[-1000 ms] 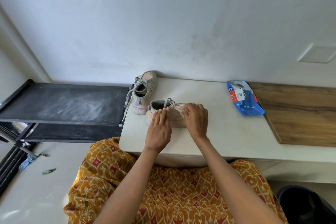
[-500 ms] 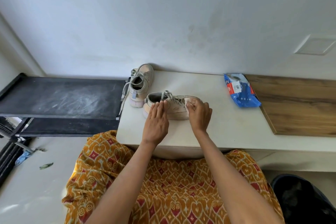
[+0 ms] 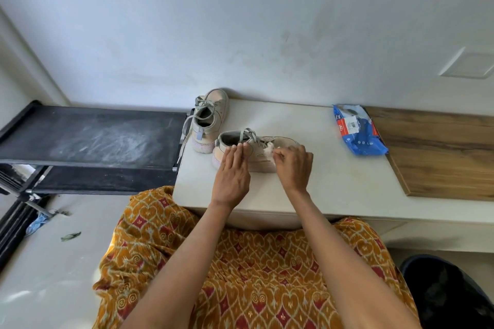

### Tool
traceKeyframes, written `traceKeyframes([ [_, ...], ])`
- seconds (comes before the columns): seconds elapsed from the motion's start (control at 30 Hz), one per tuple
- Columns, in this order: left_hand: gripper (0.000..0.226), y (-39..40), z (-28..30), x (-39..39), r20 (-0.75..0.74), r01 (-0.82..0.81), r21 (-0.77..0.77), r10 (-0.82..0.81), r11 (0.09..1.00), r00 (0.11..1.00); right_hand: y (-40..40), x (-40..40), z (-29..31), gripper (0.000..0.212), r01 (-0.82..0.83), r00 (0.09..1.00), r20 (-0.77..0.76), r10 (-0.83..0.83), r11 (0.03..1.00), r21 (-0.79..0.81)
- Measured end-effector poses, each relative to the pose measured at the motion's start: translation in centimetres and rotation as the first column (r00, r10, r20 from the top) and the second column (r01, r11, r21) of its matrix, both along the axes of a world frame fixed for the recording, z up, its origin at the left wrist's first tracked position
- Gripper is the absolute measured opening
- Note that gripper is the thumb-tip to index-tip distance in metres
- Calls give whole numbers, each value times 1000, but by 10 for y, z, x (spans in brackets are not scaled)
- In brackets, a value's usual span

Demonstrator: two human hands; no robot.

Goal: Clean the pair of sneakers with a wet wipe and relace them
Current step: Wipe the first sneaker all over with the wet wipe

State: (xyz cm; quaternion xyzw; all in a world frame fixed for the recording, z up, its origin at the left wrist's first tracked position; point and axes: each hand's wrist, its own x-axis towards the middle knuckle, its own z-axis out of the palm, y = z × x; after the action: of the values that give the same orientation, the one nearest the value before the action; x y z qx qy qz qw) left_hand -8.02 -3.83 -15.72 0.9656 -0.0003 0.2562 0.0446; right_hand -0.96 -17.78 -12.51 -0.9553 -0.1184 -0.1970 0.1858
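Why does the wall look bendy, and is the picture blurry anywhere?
Head view: the wide lens curves the wall corner at the left; the white wipe under the right hand on the near sneaker is soft, and the bin is very dark.

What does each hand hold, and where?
Right hand pinches a white wet wipe, crumpled. Left hand holds nothing; it rests flat on the nearer beige sneaker.
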Motion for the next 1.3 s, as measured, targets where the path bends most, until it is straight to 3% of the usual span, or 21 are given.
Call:
traceKeyframes([
  [0.13, 55, 1, -1, 1, -17, 5, 0, -5, 1000, 1000, 23, -19, -4, 21, -176, 977, 115, 177, 984, -20],
  [0.27, 57, 4, -1, 1, -27, 18, -8, -18, 1000, 999, 1, -10, -11, 6, -44, 999, 31, 42, 997, 57],
  [0.4, 58, 1, 1, 2, -28, 4, -23, -5, 1000, 1000, 5, -4, -2, 7, 17, 996, -86, -15, 999, 27],
  [0.53, 55, 0, 1, 2, -17, 7, -20, -7, 1000, 1000, 43, -15, 15, 8, -114, 993, 39, 111, 989, 96],
  [0.63, 56, 3, 1, 1, -14, 17, -6, -17, 1000, 1000, 39, -14, 10, 8, -140, 987, 81, 137, 990, 26],
  [0.8, 58, 3, 2, 0, -18, 17, 2, -17, 1000, 1000, -14, -2, -10, 4, 24, 998, -53, -25, 1000, -19],
  [1.0, 59, -1, 2, 0, -35, -2, -18, 1, 1000, 999, 15, -4, 11, 16, 66, 977, -204, -67, 998, -11],
  [1.2, 58, 3, 1, 0, -60, 15, -10, -15, 1000, 998, 59, -23, 22, 16, -12, 995, -92, 30, 982, 188],
  [1.3, 58, 5, 2, -1, -61, 21, 21, -20, 1000, 998, 55, -25, 14, 9, -55, 998, -23, 59, 985, 161],
])
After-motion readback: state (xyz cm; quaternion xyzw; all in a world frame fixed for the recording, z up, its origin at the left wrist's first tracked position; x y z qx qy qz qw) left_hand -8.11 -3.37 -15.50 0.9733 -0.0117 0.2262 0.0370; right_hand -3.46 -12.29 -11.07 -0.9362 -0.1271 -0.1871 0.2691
